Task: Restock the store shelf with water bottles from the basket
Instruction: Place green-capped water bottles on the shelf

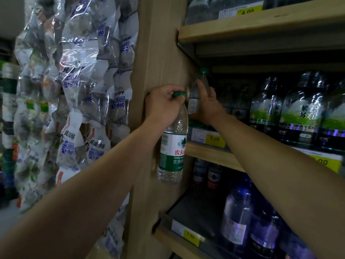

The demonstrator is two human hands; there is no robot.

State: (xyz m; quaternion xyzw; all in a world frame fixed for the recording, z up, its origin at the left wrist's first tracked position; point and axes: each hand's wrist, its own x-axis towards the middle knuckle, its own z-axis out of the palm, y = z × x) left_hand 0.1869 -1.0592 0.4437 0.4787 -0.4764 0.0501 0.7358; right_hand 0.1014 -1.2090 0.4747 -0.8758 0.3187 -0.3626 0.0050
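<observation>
My left hand (164, 105) grips a clear water bottle (172, 146) by its neck, just under the green cap. The bottle hangs upright in front of the wooden shelf post (158, 53); its label is white and green with red characters. My right hand (207, 103) reaches into the middle shelf (211, 154) and wraps around a second green-capped water bottle (197, 86), which stands at the shelf's left end against the side wall. The basket is out of view.
Dark-labelled bottles (298, 113) fill the middle shelf to the right. Blue and dark bottles (240, 215) stand on the lower shelf, whose left part is bare. Yellow price tags (214, 140) line the shelf edges. Plastic snack packs (74, 90) hang left of the post.
</observation>
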